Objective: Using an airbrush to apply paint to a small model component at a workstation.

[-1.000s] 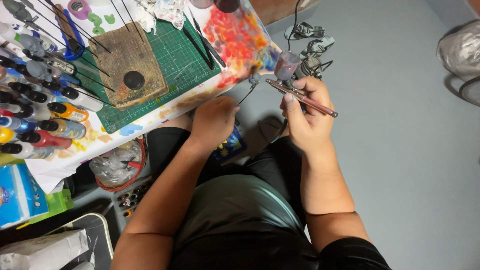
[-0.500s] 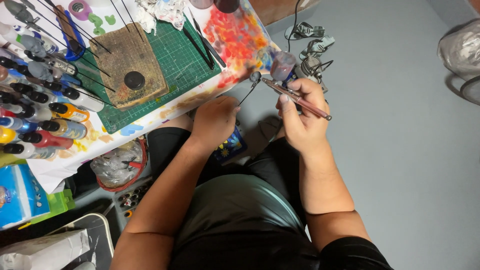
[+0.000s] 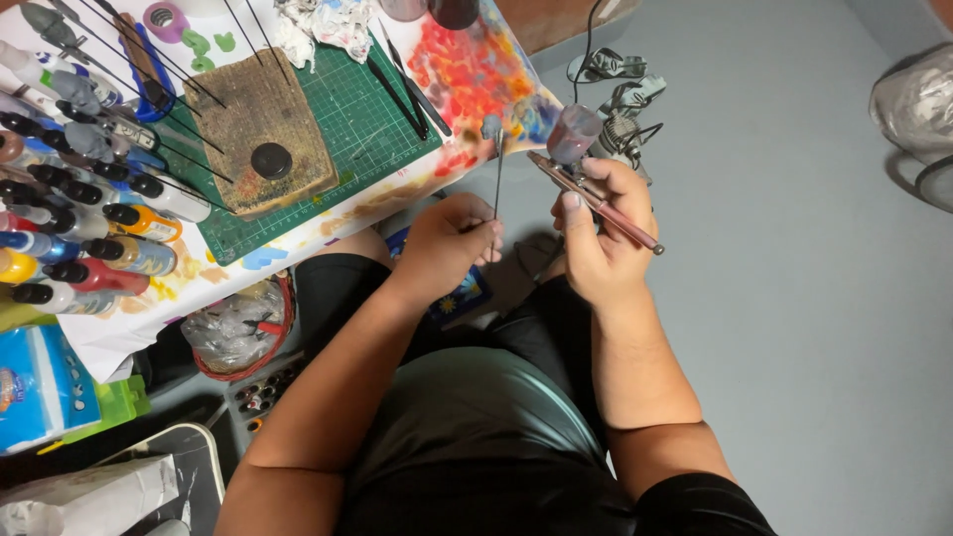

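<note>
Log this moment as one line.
left hand: holds rod with small grey part | right hand: holds airbrush | nozzle near part | over lap, beside mat

The floor [image 3: 794, 298] is smooth, grey and evenly lit. A work table [image 3: 328, 223] covered in paint-stained paper fills the upper left corner, with a green cutting mat [image 3: 367, 129] near its edge.

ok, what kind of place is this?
Likely a hobby painting workspace: rows of paint bottles, a green cutting mat on a paint-smeared table, and an airbrush in the right hand.
</note>
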